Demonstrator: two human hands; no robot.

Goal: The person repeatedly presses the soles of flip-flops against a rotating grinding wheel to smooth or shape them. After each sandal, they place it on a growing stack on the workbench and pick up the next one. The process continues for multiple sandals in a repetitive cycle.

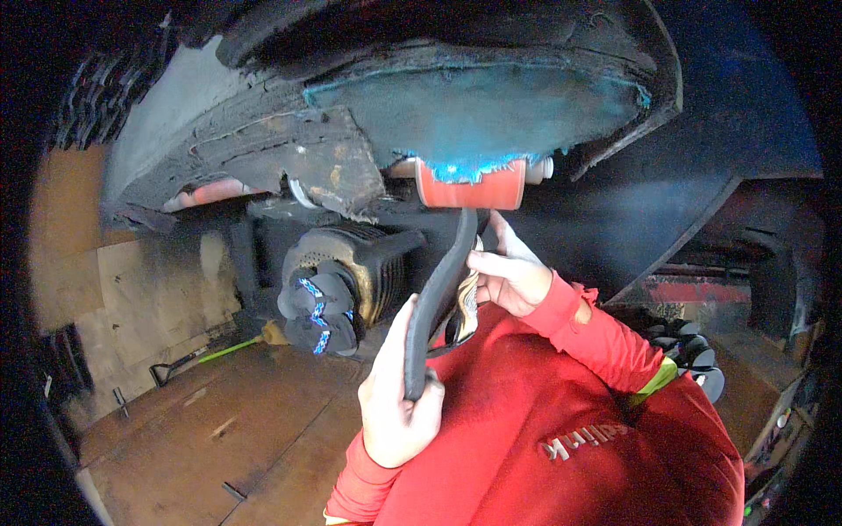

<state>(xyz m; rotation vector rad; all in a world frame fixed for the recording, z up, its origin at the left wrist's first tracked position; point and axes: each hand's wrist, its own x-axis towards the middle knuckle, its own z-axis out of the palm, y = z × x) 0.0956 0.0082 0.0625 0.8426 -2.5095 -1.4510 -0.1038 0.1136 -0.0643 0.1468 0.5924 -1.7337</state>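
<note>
Holding a dark sandal (436, 298) between them, the two bare hands keep it tilted on edge, its patterned strap facing the person's right. The left hand (399, 412) pinches the lower end, thumb on one side and fingers wrapped on the other. The right hand (517, 273) grips nearer the upper end, with its fingers bent around the strap side. That upper end sits right at the lower edge of an orange roller (469, 189); whether the two touch is hard to tell. Above the roller hangs a dark cover (491, 105) dusted with blue. To the left, several sandals with blue straps (317, 309) are bunched in front of a ribbed motor (373, 259). Farther left, a green stick (230, 350) lies near the wall on the brown floor (263, 430).
</note>
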